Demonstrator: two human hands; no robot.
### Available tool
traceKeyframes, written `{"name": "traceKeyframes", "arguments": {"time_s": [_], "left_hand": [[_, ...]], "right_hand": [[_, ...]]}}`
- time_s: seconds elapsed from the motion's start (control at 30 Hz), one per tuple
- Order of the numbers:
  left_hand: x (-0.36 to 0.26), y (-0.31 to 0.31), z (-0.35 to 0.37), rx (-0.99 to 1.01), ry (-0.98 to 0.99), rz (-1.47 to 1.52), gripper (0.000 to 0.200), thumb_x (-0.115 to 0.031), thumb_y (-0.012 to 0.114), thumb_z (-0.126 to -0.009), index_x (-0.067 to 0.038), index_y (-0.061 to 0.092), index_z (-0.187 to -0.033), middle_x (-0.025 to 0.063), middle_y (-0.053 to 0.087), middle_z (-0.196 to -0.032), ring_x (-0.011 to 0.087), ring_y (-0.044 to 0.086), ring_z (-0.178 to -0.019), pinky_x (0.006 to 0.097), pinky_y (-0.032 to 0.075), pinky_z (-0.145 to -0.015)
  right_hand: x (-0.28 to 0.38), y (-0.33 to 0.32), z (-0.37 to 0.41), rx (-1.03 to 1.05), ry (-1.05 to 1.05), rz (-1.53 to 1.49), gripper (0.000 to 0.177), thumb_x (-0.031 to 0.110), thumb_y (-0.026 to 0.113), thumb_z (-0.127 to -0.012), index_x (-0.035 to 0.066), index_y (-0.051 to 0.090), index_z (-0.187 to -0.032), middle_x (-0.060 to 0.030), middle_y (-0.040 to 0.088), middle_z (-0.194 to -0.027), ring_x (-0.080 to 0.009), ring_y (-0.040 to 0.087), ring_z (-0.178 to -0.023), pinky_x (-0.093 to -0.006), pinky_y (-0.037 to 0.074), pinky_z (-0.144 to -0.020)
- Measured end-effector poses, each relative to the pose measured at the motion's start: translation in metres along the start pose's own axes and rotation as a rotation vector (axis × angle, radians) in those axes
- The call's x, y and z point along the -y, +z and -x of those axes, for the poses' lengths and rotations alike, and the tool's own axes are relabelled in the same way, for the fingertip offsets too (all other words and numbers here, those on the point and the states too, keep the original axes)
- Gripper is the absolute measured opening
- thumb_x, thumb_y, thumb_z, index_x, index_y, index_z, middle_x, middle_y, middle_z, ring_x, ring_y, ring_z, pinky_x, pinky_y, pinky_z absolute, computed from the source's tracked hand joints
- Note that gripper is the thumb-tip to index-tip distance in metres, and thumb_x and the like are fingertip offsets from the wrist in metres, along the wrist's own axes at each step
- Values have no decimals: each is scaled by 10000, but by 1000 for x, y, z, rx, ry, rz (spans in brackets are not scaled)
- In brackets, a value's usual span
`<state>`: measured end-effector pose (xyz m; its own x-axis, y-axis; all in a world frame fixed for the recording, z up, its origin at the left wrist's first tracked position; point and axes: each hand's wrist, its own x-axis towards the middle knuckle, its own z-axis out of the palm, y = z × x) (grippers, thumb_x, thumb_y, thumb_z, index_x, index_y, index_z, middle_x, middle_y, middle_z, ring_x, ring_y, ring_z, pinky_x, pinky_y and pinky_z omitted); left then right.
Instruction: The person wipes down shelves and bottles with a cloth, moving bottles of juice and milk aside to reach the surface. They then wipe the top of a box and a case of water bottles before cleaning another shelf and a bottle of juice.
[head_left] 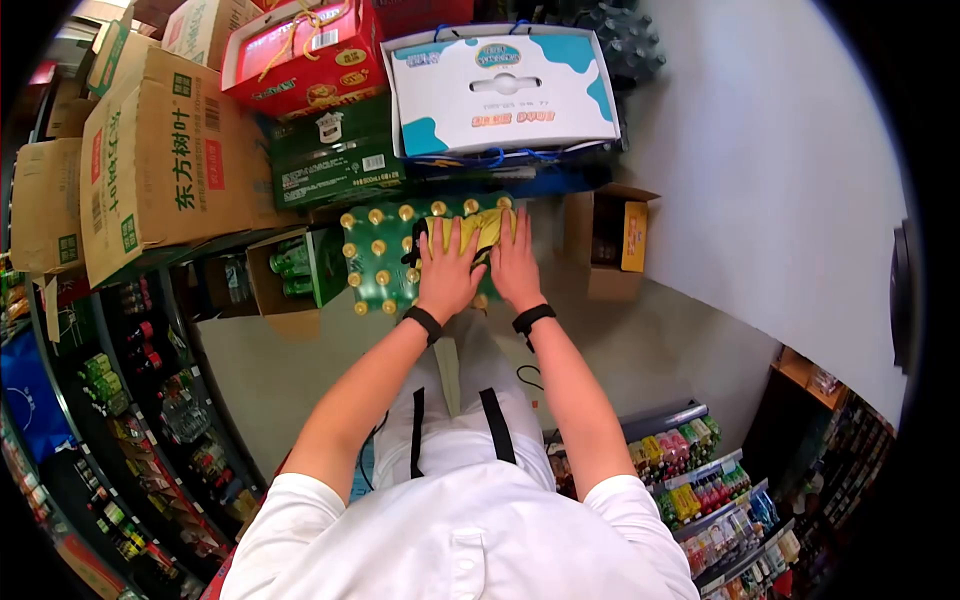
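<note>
My left hand (447, 268) and my right hand (516, 262) lie flat, fingers apart, on a yellow cloth (483, 225) spread over a shrink-wrapped pack of green bottles with gold caps (378, 255). Both wrists wear black bands. The hands sit side by side, nearly touching, pressing down on the cloth rather than gripping it. Part of the cloth and pack is hidden under my palms.
Behind the pack stand a white-and-blue carton (500, 90), a red carton (305, 55), a dark green box (335, 160) and brown cardboard boxes (165, 160). An open box (610, 240) sits at right by the white wall. Drink shelves (150, 420) run at left and lower right.
</note>
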<state>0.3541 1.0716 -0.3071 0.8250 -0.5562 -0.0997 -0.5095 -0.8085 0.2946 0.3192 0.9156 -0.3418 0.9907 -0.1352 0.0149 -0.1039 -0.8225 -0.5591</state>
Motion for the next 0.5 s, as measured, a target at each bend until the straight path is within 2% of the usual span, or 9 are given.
{"name": "traceKeyframes", "arguments": {"time_s": [0.1, 0.17, 0.23, 0.27, 0.4, 0.47, 0.5], "left_hand": [[11, -8, -29, 31, -38, -48, 701, -372, 647, -929, -156, 413, -1553, 201, 321, -1620, 470, 182, -1521, 653, 156, -1201], [21, -7, -38, -17, -35, -76, 703, -342, 661, -915, -160, 414, -1548, 188, 354, -1601, 465, 226, -1504, 648, 174, -1200], [30, -8, -45, -8, -29, -84, 693, -321, 661, -918, -161, 414, -1546, 181, 378, -1585, 460, 267, -1486, 635, 198, -1199], [34, -8, -42, -58, -26, -78, 680, -303, 673, -904, -157, 438, -1525, 182, 402, -1560, 454, 320, -1452, 604, 235, -1196], [41, -22, -23, -103, 25, -106, 614, -232, 686, -867, -136, 520, -1450, 178, 476, -1478, 432, 404, -1383, 568, 307, -1158], [49, -20, -10, -114, 83, -126, 517, -156, 678, -829, -116, 599, -1339, 158, 560, -1347, 406, 477, -1295, 542, 369, -1096], [52, -17, 1, -120, 84, -125, 517, -156, 678, -829, -116, 599, -1339, 158, 560, -1347, 406, 477, -1295, 542, 369, -1096]], "right_hand": [[2, -1, -38, 8, -22, 127, 664, 190, 545, -982, -45, 295, -1551, -326, 258, -1591, -528, 280, -1454, -526, 323, -1194], [-4, 10, -53, -26, -24, 94, 655, 229, 547, -982, -7, 329, -1552, -317, 280, -1586, -524, 275, -1457, -535, 319, -1193], [-4, 10, -62, 25, -26, 133, 620, 247, 557, -979, 45, 390, -1541, -301, 301, -1585, -518, 261, -1467, -536, 320, -1191], [-1, 13, -63, 22, -20, 134, 608, 285, 573, -972, 78, 435, -1527, -264, 321, -1591, -507, 258, -1474, -563, 313, -1186], [19, -1, -35, 72, -63, 220, 672, 371, 612, -950, 72, 439, -1526, -233, 330, -1600, -505, 239, -1484, -602, 275, -1189], [28, -11, -11, 139, -113, 259, 761, 458, 651, -911, 83, 429, -1535, -204, 326, -1614, -483, 211, -1504, -627, 220, -1202], [33, -14, 3, 135, -115, 263, 761, 458, 651, -911, 83, 429, -1535, -204, 326, -1614, -483, 211, -1504, -627, 220, -1202]]}}
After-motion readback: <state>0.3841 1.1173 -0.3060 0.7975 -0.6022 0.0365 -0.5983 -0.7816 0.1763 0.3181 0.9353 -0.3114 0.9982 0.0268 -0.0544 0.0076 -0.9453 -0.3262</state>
